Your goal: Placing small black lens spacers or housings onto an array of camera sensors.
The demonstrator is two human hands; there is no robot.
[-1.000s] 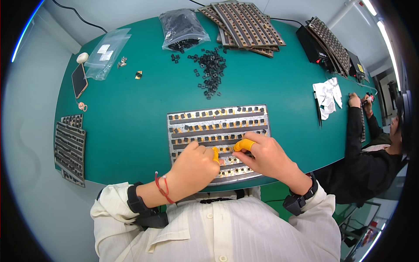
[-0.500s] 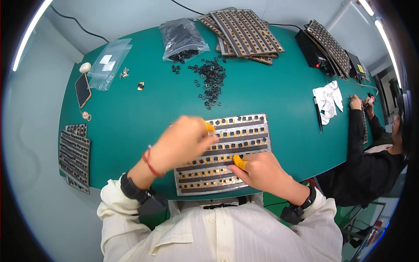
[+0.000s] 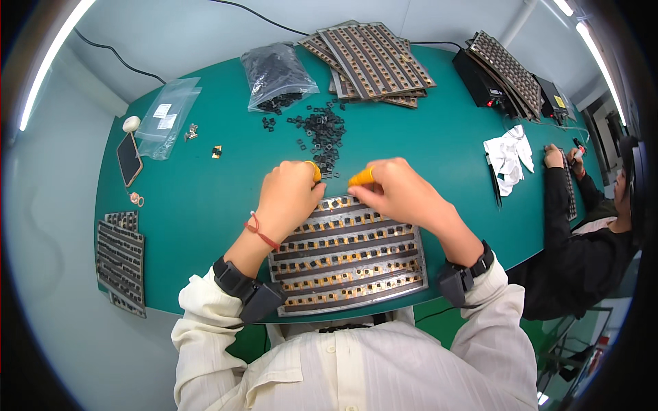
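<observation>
A metal tray [image 3: 346, 260] lies before me, its grey strips alternating with rows of small gold parts and black squares. At the near tip of a loose pile of small black square frames [image 3: 322, 130] is my left hand [image 3: 291, 195], its fingers curled together. My right hand [image 3: 397, 192] is over the tray's far edge, thumb and index finger brought together. Both hands wear yellow finger covers. Whatever is between the fingertips of either hand is hidden or too small to name.
Behind the pile sit a clear bag of black pieces [image 3: 277, 75] and stacked trays [image 3: 373, 61]. At left lie a phone [image 3: 129, 159], empty clear bags [image 3: 168, 120] and more trays [image 3: 121, 257]. White cloth [image 3: 508, 157], tweezers [image 3: 494, 179] and a person in black [image 3: 582, 240] are at right.
Both hands have moved away from me, from over the tray's middle to its far edge and the pile's near tip. More of the tray's rows now show.
</observation>
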